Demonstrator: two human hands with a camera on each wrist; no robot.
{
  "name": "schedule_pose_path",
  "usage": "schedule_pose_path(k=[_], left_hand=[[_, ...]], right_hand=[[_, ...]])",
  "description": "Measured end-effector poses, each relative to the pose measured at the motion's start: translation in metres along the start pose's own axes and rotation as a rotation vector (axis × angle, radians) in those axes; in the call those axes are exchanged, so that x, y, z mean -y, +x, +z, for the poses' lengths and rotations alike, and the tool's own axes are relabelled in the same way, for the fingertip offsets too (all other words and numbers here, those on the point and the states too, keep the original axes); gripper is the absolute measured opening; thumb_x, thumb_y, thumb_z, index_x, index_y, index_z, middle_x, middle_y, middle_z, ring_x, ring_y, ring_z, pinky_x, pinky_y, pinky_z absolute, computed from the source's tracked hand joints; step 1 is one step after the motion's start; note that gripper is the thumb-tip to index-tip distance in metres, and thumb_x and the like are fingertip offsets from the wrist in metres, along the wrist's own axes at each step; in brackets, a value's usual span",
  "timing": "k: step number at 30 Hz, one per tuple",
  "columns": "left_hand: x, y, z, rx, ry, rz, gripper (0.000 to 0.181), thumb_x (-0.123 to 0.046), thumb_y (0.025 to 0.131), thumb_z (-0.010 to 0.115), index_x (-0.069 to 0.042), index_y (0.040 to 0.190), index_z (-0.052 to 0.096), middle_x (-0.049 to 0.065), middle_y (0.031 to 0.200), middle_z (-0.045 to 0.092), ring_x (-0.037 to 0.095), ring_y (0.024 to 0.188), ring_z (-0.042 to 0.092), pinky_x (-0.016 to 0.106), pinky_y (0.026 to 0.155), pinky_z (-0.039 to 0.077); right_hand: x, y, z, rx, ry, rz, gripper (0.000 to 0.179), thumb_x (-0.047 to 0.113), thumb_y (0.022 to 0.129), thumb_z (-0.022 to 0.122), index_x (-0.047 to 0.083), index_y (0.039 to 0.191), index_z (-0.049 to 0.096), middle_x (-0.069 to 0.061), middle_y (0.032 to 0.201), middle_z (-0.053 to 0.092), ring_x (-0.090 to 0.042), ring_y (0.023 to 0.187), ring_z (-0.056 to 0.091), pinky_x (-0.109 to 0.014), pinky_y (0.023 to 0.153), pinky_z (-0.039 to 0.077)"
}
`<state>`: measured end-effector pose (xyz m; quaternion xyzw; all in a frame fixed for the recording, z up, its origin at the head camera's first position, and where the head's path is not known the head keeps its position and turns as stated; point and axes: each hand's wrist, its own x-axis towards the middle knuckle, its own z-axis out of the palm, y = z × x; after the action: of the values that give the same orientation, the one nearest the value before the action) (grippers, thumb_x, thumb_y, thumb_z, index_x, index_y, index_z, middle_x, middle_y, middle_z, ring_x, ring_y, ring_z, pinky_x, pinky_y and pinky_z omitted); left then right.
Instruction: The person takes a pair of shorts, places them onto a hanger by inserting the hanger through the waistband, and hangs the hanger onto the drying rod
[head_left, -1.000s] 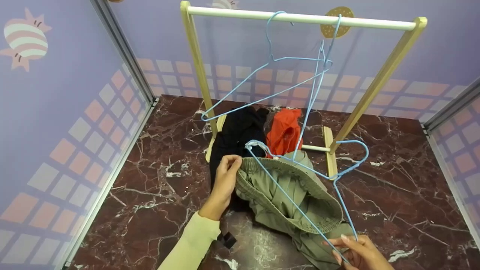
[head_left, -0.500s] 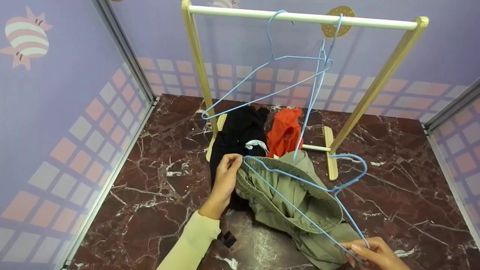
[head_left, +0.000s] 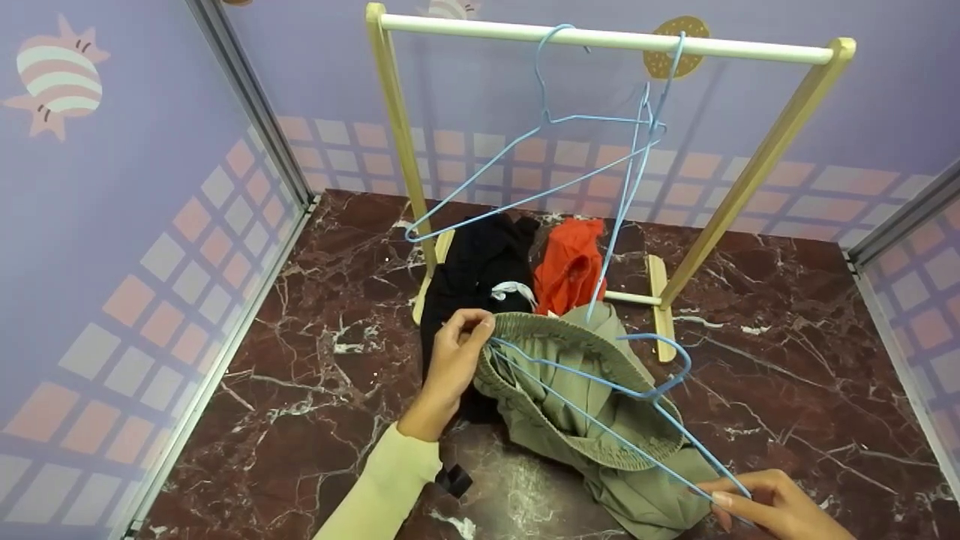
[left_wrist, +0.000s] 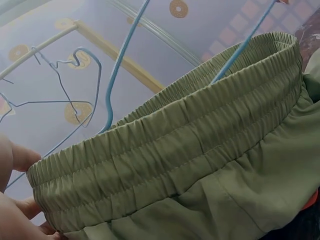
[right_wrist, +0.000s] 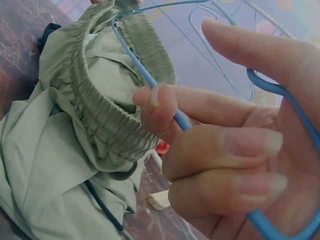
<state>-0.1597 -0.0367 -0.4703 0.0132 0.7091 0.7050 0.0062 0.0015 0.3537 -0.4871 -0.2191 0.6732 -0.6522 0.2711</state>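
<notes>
My left hand [head_left: 454, 360] pinches one end of the gathered elastic waistband on a pair of olive green pants [head_left: 517, 405]. The waist opening gapes upward, and the legs trail down over the floor. A blue wire hanger [head_left: 570, 405] reaches across that opening, its far corner inside the waistband beside my left fingers. My right hand [head_left: 780, 502] grips the hanger's near end, its hook pointing right. In the right wrist view, curled fingers [right_wrist: 220, 150] wrap the hanger's wire. The left wrist view shows the ribbed waistband [left_wrist: 165, 155] close up, with two stretches of wire dipping behind its edge.
A wooden clothes rack [head_left: 600, 36] stands at the back, with blue hangers [head_left: 525, 199] on its rail. Black clothing [head_left: 480, 262] and a red garment [head_left: 570, 259] lie beneath it on the dark marbled floor [head_left: 300, 420]. Patterned purple walls [head_left: 150, 187] enclose the sides.
The hanger's far corner has come down from above the black clothing into the waistband by my left hand. My right hand has shifted right; the hook has dropped lower. The left hand barely moved.
</notes>
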Motion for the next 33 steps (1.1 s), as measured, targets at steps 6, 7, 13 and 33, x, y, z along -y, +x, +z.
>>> schedule_pose_path(k=[6,7,13,33], left_hand=[[-0.003,-0.004,0.000,0.058,0.079,0.053,0.021,-0.021,0.095,0.062,-0.006,0.109,0.068,0.010,0.104,0.065,0.009,0.079,0.052,0.023,0.074,0.043],[-0.004,-0.004,0.001,0.060,0.093,0.063,0.021,-0.021,0.094,0.063,-0.007,0.108,0.068,0.010,0.104,0.066,0.009,0.080,0.053,0.023,0.074,0.043],[-0.006,-0.008,0.004,0.039,0.163,0.120,0.017,-0.023,0.092,0.066,-0.011,0.103,0.072,0.007,0.103,0.070,0.015,0.091,0.060,0.031,0.084,0.047],[-0.009,-0.012,0.008,0.013,0.418,0.315,0.009,-0.014,0.088,0.069,-0.015,0.096,0.073,-0.003,0.095,0.070,0.013,0.092,0.066,0.030,0.083,0.050]], right_hand=[[0.010,0.000,0.002,-0.059,-0.058,-0.001,0.038,-0.012,0.098,0.034,-0.005,0.123,0.061,-0.015,0.064,0.047,-0.022,0.043,0.016,-0.031,0.039,0.029],[0.011,0.000,0.002,-0.066,-0.069,-0.003,0.038,-0.012,0.098,0.035,-0.005,0.124,0.061,-0.016,0.065,0.048,-0.023,0.043,0.018,-0.032,0.038,0.030],[0.019,0.002,0.003,-0.070,-0.086,-0.016,0.039,-0.012,0.096,0.037,-0.003,0.127,0.060,-0.017,0.059,0.040,-0.027,0.042,0.024,-0.034,0.035,0.030],[0.044,0.004,0.021,-0.281,-0.523,0.042,0.023,0.002,0.091,0.061,0.006,0.112,0.070,0.012,0.069,0.063,0.009,0.052,0.044,-0.023,0.050,0.046]])
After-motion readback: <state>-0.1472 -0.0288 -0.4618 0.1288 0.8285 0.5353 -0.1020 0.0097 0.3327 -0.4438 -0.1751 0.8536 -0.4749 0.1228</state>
